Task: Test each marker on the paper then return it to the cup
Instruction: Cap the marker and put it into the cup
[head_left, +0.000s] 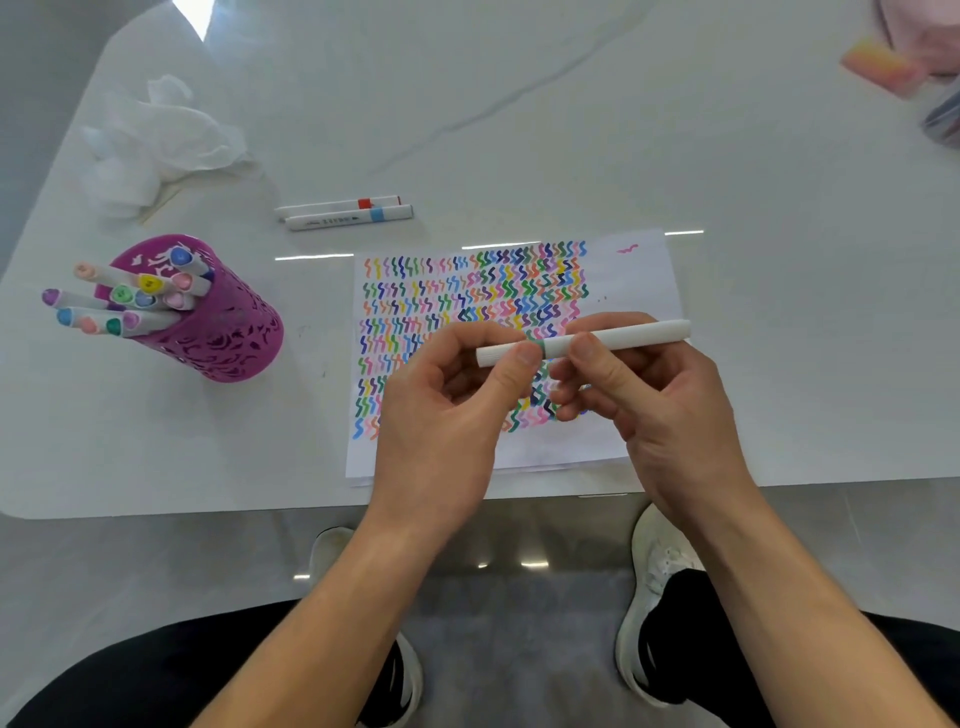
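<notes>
Bearing green band (541, 347), white marker (634, 332)

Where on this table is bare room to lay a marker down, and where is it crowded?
Free: the table strip between cup and paper; the stretch beyond the paper, right of two loose markers. Crowded: far-left tissues; the paper under left hand and right hand.

The left hand (441, 415) and right hand (660, 410) cover squiggles on the paper (639, 280) and parts of the green-banded marker (634, 332). Beyond the right hand, blurred pink things (878, 67) are cut off. Beyond the left hand, print on the blue-banded marker (348, 218) is unreadable.
</notes>
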